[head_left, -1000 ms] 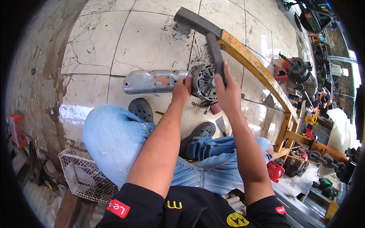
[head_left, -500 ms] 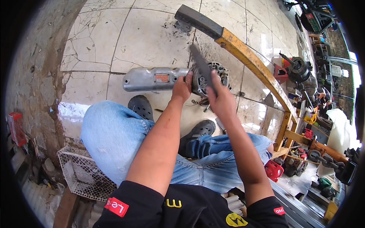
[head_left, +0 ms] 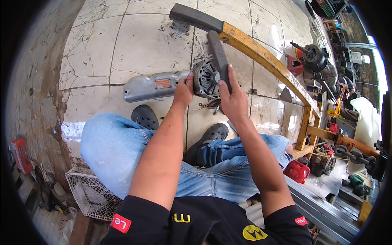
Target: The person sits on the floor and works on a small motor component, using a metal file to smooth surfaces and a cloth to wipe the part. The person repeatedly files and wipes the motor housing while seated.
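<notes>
Between my feet, a round metal alternator (head_left: 205, 80) with slotted vents stands on the tiles, its slotted face turned up toward me. Against its left rim, my left hand (head_left: 183, 91) is closed, thumb and fingers steadying it. My right hand (head_left: 235, 100) grips the lower end of a dark grey flat bar (head_left: 217, 53), which crosses the alternator's right side and points away from me. The bar hides part of that face; whether it touches is hard to tell. Left of the alternator lies a long silver engine cover (head_left: 143, 89) with an orange label.
A yellow steel hoist arm (head_left: 261, 53) with a dark end arches across the far right. Small loose parts (head_left: 210, 105) lie just below the alternator. A white plastic crate (head_left: 92, 192) is at lower left. Machine parts and a red jug (head_left: 297, 171) crowd the right.
The bar has swung more upright and its grip end has lowered. The alternator's slotted face now shows more fully. My left hand still holds its rim.
</notes>
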### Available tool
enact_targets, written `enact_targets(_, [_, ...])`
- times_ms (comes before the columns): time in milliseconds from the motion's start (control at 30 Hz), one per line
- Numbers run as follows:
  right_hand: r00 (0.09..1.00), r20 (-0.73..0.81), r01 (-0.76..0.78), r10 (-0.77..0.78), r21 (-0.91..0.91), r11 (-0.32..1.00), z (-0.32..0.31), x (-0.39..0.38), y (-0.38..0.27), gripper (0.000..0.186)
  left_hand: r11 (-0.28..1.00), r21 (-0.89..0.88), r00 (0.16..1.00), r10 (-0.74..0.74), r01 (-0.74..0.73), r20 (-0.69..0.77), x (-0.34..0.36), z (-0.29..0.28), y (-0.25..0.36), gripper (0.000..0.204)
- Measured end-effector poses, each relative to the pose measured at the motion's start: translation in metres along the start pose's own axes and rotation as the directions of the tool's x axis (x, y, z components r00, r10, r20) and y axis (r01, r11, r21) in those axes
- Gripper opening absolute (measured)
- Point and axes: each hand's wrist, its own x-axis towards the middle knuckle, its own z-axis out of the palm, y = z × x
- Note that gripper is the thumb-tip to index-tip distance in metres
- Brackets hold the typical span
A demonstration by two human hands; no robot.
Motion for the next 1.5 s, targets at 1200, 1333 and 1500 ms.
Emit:
enact_targets(1200, [0.922,0.369,-0.047,0.115,-0.187,0.981,-0.046,-0.049,0.107,0.044,0.993,-0.039,0.981,-0.103,0.111,0.166,0.033,0.008,-0.045,0.083])
enact_targets(1333, [0.908,0.410,0.022,0.084,-0.249,0.968,-0.083,-0.043,0.117,0.043,0.994,-0.048,0.986,-0.095,0.103,0.138,0.033,0.010,-0.050,0.083])
enact_targets(1500, [0.952,0.297,0.055,-0.069,0.054,0.997,-0.031,-0.039,0.051,0.039,0.994,-0.047,0.986,-0.095,0.102,0.136,0.024,0.009,-0.035,0.082])
